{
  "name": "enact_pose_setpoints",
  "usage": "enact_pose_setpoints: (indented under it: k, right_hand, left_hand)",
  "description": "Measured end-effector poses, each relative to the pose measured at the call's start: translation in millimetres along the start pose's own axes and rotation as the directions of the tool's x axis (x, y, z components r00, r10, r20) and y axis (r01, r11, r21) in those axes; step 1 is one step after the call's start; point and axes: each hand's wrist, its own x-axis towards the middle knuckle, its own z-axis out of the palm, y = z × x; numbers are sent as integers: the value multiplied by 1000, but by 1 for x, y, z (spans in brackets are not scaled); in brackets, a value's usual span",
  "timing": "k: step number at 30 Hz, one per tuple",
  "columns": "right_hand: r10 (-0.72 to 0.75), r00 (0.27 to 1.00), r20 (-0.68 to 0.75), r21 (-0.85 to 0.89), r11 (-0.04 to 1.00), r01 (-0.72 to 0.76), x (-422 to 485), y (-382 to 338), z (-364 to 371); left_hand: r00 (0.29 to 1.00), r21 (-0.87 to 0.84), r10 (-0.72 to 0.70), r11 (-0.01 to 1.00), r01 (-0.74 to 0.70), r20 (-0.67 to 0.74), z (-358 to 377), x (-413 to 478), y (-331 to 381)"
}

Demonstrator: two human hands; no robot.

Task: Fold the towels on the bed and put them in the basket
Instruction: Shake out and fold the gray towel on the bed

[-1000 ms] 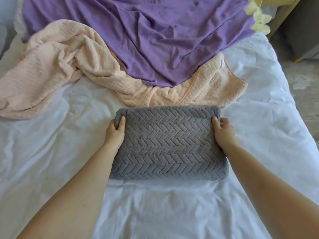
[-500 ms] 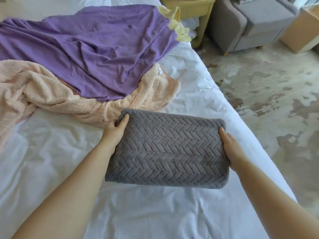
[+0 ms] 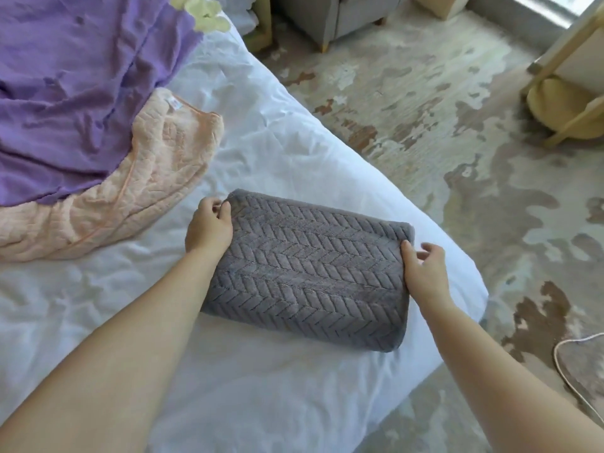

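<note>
A folded grey towel [image 3: 307, 273] with a herringbone weave is held just over the white bed [image 3: 277, 132], near its right edge. My left hand [image 3: 209, 228] grips the towel's left end, thumb on top. Gripping the right end is my right hand [image 3: 423, 268], with some fingers spread loose. An unfolded peach towel [image 3: 147, 188] lies crumpled to the left, partly under a purple cloth [image 3: 75, 93]. At the far right stands a yellow fabric basket [image 3: 562, 109] in a wooden frame, only partly in view.
A patterned rug [image 3: 457, 158] covers the floor right of the bed. A grey armchair [image 3: 340, 14] and a yellow side table leg [image 3: 264, 24] stand at the top. A white cable [image 3: 568, 361] lies on the floor at lower right.
Both hands have carried the grey towel rightward toward the bed's edge. The view has swung right, bringing the floor and the basket into sight.
</note>
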Motion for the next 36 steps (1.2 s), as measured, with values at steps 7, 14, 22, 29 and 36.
enact_pose_setpoints:
  k: [7,14,22,29,36]
  right_hand:
    - [-635,746,201,-515,580,632,-47,-23,35]
    - [-485,807,336,-677,471,565,-18,19,65]
    - [-477,808,346,-705,436,560,-6,32,83]
    - [-639,763,100,-493,634,596,1,-11,39]
    - [-241,877,416,-462,775,432,47,-22,17]
  left_hand:
    - [697,438,651,555,-707,300,20,-66,15]
    - [798,570,497,566,-596,342,64,-51,-22]
    - [804,588,482,556,-588,348,83,-44,-36]
    - [888,368,456,838,-403,-66,18,-65,-33]
    - [819,-460,-516,681,570,252,-10,-85,-81]
